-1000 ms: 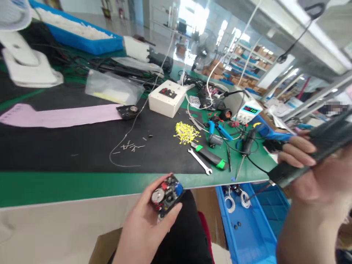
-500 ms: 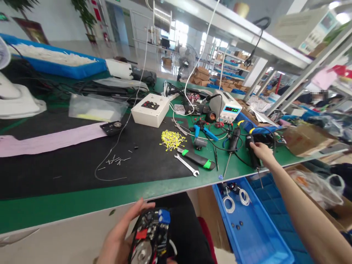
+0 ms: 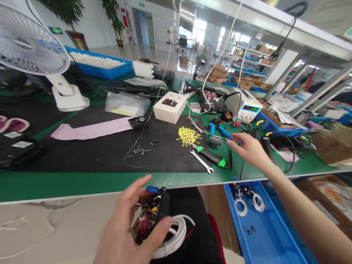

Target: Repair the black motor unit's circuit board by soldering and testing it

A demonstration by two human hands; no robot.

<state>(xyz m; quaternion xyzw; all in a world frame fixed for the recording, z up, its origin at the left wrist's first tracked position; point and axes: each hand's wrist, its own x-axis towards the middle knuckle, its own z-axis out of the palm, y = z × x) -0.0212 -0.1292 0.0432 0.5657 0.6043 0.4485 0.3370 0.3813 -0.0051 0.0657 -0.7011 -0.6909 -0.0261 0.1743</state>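
Observation:
My left hand (image 3: 132, 227) grips a small black circuit board (image 3: 150, 214) with a blue part and red wires, low in front of the bench edge; a coil of white cable (image 3: 176, 233) hangs under it. My right hand (image 3: 249, 148) hovers open over the green bench top, fingers stretched toward the blue-handled pliers (image 3: 220, 130) and the grey part (image 3: 213, 140). Just left of it lie a black and green handled tool (image 3: 210, 156), a wrench (image 3: 202, 161) and a pile of small yellow parts (image 3: 188, 135). Two black handheld tools (image 3: 266, 146) lie right of that hand.
A white switch box (image 3: 169, 106), a power supply with a lit display (image 3: 247, 107), a pink strip (image 3: 93, 129), a clear bag (image 3: 126, 104) and a white fan (image 3: 35, 47) stand on the bench. A blue bin (image 3: 261, 227) sits below the right edge.
My right hand has let go of the black handheld tool on the bench and moved left, open. My left hand has turned the circuit board on edge.

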